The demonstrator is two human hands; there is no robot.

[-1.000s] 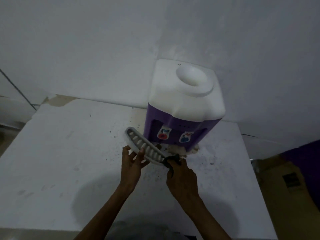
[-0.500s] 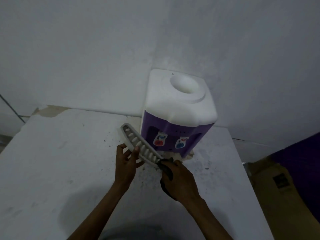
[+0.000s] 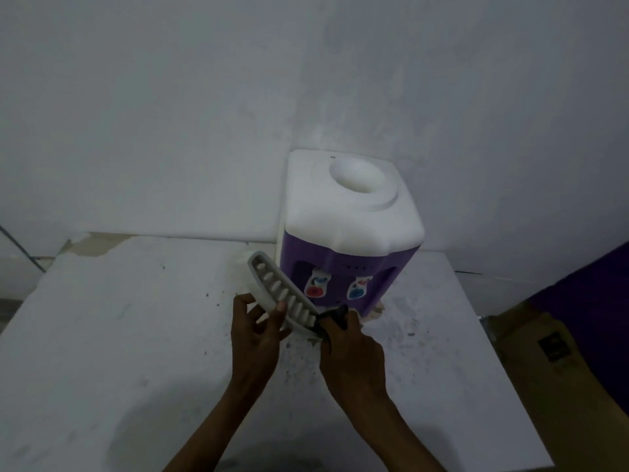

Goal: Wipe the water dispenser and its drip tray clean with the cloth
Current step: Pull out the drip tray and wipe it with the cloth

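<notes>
Drip tray grille (image 3: 282,294) off dispenser (image 3: 347,240), tilted up in left hand (image 3: 255,335) grip so right hand (image 3: 350,356), clenching dark cloth (image 3: 335,316), reaches its end.

A plain white wall (image 3: 204,114) fills the far side in dim, bluish light. Below it a white counter (image 3: 102,335), speckled with dark flecks, has chipped paint at its far left corner. A brown cardboard box (image 3: 544,352) stands on the right.

Drip tray (image 3: 277,290) in left hand (image 3: 257,338), cloth (image 3: 335,316) under right hand (image 3: 352,352).
</notes>
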